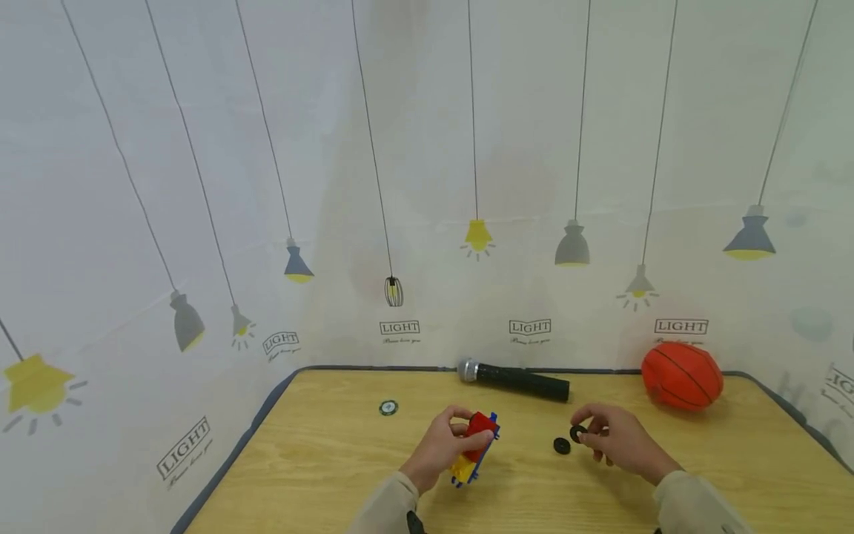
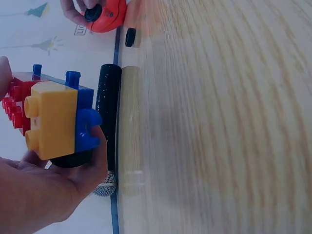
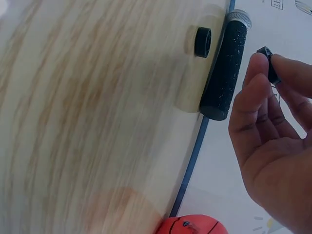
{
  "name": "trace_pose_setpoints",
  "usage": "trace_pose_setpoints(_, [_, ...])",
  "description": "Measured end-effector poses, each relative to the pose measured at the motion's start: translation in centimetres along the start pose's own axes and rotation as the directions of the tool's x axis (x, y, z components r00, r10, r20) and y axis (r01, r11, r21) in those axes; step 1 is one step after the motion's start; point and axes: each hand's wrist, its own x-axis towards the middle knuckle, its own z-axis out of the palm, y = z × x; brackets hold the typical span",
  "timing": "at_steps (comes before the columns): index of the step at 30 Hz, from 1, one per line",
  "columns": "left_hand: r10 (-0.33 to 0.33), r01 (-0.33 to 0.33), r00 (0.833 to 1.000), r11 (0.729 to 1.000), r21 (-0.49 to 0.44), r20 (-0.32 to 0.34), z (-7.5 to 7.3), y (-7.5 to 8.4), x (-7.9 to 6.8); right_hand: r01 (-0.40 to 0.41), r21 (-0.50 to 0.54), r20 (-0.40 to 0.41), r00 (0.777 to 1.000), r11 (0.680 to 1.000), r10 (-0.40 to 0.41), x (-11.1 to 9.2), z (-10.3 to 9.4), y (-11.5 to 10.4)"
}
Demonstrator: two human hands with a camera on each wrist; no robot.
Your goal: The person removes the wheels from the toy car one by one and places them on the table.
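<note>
My left hand (image 1: 437, 449) grips a building-block toy car with a blue base (image 2: 85, 103), a yellow block (image 2: 56, 122) and red blocks (image 1: 482, 424). The car is tilted above the table. Blue axle pegs stick out along one side, and in the left wrist view a black wheel (image 2: 73, 159) shows on the opposite side, partly behind the fingers. Thumb and fingertips of my right hand (image 1: 620, 439) pinch a small black wheel (image 3: 272, 71). A second loose wheel (image 1: 562, 446) lies on the table just left of that hand.
A black microphone (image 1: 517, 379) with a silver head lies along the back edge of the wooden table (image 1: 320, 460). At the back right sits a red ball (image 1: 682, 374) with black lines. A round chip (image 1: 388, 407) lies at left. Lamp-printed sheeting (image 1: 427, 148) surrounds the table.
</note>
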Motion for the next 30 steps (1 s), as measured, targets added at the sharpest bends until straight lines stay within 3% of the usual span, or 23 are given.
trace_pose_setpoints(5, [0.014, -0.014, 1.000, 1.000, 0.009, 0.006, 0.1, 0.2, -0.1, -0.081, -0.046, -0.033, 0.996, 0.996, 0.080, 0.2, 0.2, 0.3])
trace_pose_setpoints(12, [0.019, -0.019, 1.000, 0.999, 0.035, 0.003, 0.0, 0.8, -0.3, -0.129, -0.088, -0.052, 0.991, 0.988, 0.125, 1.1, 0.7, 1.6])
trace_pose_setpoints(19, [0.026, -0.028, 0.999, 0.999, 0.042, 0.039, 0.2, 0.7, -0.4, -0.238, -0.112, -0.080, 0.970, 0.965, 0.230, 1.9, 1.5, 2.8])
trace_pose_setpoints(25, [0.061, -0.066, 0.995, 0.996, 0.056, 0.082, 0.2, 0.9, -0.4, -0.265, -0.122, -0.045, 0.964, 0.956, 0.262, 2.0, 1.7, 2.8])
trace_pose_setpoints(30, [0.089, -0.095, 0.991, 0.994, 0.059, 0.096, 0.1, 1.1, -0.5, -0.244, -0.132, -0.027, 0.970, 0.961, 0.243, 2.2, 1.9, 2.7])
